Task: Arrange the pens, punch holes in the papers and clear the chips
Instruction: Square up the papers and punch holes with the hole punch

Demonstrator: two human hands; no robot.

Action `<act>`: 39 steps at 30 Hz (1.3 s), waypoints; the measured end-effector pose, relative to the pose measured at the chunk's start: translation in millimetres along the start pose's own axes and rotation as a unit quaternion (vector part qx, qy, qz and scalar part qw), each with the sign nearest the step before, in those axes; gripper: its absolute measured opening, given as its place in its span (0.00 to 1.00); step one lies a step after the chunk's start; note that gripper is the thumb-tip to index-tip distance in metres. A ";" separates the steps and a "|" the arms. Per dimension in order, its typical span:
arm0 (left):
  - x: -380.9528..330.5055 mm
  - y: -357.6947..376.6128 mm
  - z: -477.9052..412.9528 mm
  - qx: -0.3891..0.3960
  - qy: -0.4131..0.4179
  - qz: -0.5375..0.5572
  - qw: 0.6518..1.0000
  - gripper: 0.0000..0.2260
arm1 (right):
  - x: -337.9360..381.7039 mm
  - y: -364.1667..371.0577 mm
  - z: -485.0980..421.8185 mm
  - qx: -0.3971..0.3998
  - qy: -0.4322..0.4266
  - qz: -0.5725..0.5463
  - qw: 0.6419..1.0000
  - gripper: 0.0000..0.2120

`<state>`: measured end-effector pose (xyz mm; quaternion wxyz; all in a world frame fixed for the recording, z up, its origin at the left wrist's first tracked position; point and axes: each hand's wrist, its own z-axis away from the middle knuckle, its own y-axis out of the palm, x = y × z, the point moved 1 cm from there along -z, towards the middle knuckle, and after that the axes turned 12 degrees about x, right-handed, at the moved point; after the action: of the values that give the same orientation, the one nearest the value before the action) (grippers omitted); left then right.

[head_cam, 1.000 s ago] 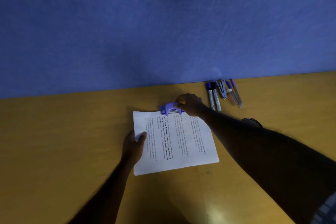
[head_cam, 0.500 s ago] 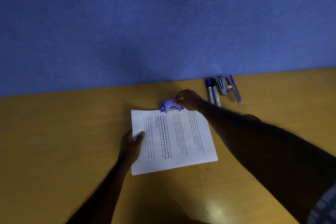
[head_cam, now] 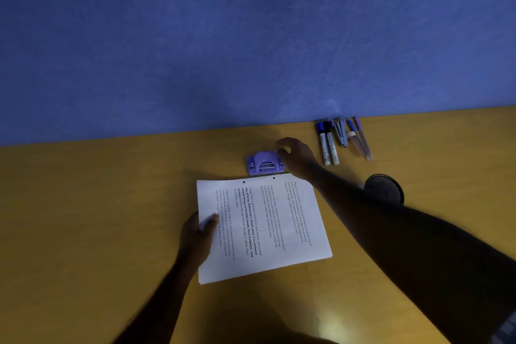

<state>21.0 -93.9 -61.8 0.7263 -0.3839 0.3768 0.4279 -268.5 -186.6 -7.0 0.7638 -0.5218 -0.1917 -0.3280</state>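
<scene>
Left hand [head_cam: 199, 234] fingers [head_cam: 212, 220] pinch the left edge of the papers [head_cam: 265, 226], thumb on top, likely steadying the stack. Right hand [head_cam: 297, 159] fingers [head_cam: 282, 151] curl at the right end of the hole punch [head_cam: 264, 163]; grip or mere touch unclear. Punch sits on the worktop [head_cam: 97, 218] just beyond the far paper edge, by two punched holes [head_cam: 243, 182], and the pens [head_cam: 342, 139] lie far right. Chips not discernible; dark round object [head_cam: 386, 190] part-hidden behind right forearm.

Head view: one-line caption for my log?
Left hand holds the papers, two holes punched; right hand at the purple hole punch.
</scene>
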 end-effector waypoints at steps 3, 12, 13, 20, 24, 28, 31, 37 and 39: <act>1.7 0.7 8.0 0.003 -0.007 0.008 1.000 0.04 | -5.8 11.0 36.0 -0.097 -0.038 -0.023 0.994 0.09; 1.0 9.8 32.6 -0.018 -0.008 0.084 0.996 0.07 | -41.9 83.3 171.2 -0.030 0.116 -0.238 0.964 0.15; 0.6 11.0 35.1 -0.025 -0.006 0.101 0.995 0.09 | -44.2 87.4 182.2 -0.018 0.130 -0.264 0.956 0.17; -2.2 23.7 48.5 -0.043 -0.015 0.148 0.988 0.11 | -39.3 109.1 227.8 0.143 0.236 -0.442 0.854 0.16; -6.4 31.9 56.5 -0.048 -0.028 0.168 0.984 0.12 | -32.0 125.4 226.7 0.080 0.216 -0.651 0.723 0.14; -8.4 35.7 66.7 -0.040 -0.054 0.192 0.979 0.14 | -32.1 132.7 223.5 0.001 0.147 -0.721 0.677 0.16; -3.1 30.4 78.1 0.000 -0.073 0.200 0.977 0.14 | -38.7 125.4 229.0 -0.031 0.134 -0.662 0.737 0.15; 3.3 5.2 82.1 0.037 -0.075 0.225 0.971 0.11 | -58.0 100.2 244.1 -0.025 0.078 -0.564 0.821 0.13; -2.1 -4.6 77.3 0.051 -0.072 0.206 0.974 0.11 | -61.2 91.5 245.7 -0.016 0.071 -0.544 0.836 0.12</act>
<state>41.4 -28.1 -26.3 0.6661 -0.2284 0.4157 0.5756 -235.7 80.5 -13.4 0.4653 -0.3213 -0.3845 -0.7297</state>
